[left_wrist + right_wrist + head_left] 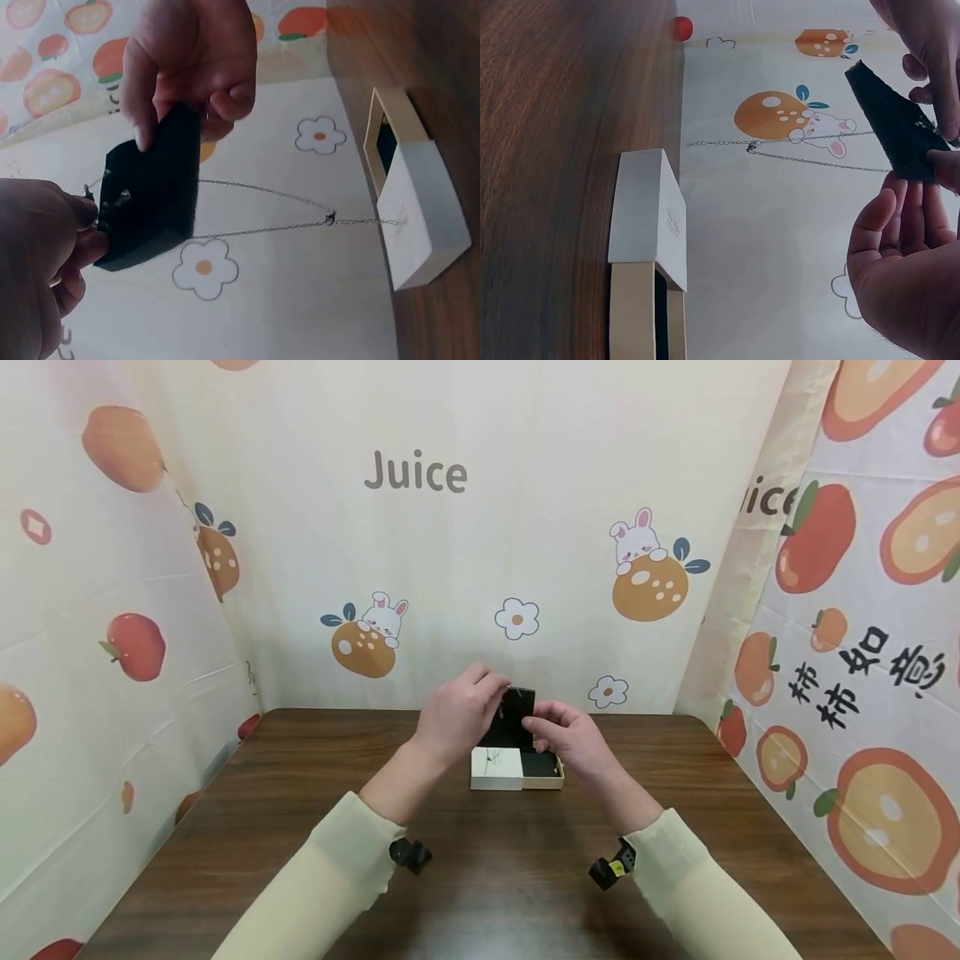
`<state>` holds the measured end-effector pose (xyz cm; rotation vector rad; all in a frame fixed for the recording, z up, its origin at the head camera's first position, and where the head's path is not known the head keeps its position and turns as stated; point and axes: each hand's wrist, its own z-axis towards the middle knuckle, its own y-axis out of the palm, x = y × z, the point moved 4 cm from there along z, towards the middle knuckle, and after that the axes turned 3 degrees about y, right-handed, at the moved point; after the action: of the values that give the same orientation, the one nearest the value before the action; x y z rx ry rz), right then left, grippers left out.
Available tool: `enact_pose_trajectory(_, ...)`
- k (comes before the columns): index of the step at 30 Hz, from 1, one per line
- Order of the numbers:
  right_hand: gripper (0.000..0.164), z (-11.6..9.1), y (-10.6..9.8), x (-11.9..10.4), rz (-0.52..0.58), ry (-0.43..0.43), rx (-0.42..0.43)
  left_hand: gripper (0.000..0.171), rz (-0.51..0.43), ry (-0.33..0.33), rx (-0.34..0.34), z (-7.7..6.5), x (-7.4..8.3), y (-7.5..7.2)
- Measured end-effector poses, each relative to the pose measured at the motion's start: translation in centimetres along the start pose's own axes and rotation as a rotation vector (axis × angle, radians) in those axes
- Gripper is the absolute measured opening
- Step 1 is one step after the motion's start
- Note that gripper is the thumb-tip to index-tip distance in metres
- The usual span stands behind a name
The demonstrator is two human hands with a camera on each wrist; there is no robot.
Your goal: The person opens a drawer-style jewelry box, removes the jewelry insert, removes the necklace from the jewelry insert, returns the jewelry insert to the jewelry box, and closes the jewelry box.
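A chain necklace (255,231) appears to be in the middle of being fitted to, or freed from, a black pad (517,714); which of the two cannot be told. The pad is held up above the box by the right hand (572,737), pinched between thumb and fingers, while the necklace is pinched at the pad's edge in a narrow grip by the left hand (459,714). Behind the pad, two strands are hung down and joined at a small clasp (330,218), with a single tail below. For the next move, a steady pad and a slack, untangled chain seem to be called for. On the table (345,752), the box's tan drawer (543,783) is left partly drawn out of its white sleeve (497,770); black lining (538,765) is seen inside it, but what lies under the sleeve is hidden.
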<state>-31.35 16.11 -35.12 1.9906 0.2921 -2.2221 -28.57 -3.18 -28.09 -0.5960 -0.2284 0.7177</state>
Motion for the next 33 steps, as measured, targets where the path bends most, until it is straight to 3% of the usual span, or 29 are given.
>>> enact_pose_trajectory(15, 0.003, 0.1, -0.2, 0.1, -0.039, -0.008, -0.015, 0.012, 0.048, -0.081, -0.055, 2.2, -3.0, -0.7)
enact_pose_trajectory(33, 0.004, 0.0, -0.2, 0.5, -0.078, -0.001, -0.04, 0.015, 0.079, -0.192, -0.041, 3.5, -5.8, -2.6)
